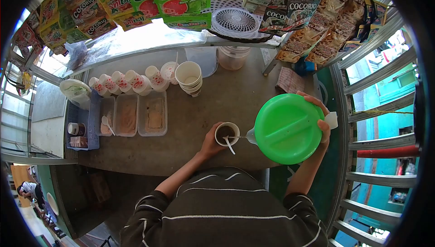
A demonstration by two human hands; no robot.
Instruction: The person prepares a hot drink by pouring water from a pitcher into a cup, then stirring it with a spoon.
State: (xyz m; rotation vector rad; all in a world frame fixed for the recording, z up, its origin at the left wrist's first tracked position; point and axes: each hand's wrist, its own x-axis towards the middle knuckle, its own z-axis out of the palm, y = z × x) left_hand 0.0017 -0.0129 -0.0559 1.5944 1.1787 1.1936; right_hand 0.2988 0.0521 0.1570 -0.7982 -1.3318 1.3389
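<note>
Cup (231, 125) clasped inside left grip (210, 143); pitcher (287, 129) held by right grip (324, 125), spout (252, 136) toward cup.

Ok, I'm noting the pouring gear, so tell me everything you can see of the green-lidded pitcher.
The pitcher has a round, bright green lid, seemingly plastic, with a raised bar across it. A pale spout points left toward a paper cup; a thin stream runs from it into the dark liquid there. A whitish part, probably the handle, juts out past the right hand, which grips at the lid's edge. The body is mostly hidden, its tilt hard to judge.
</note>
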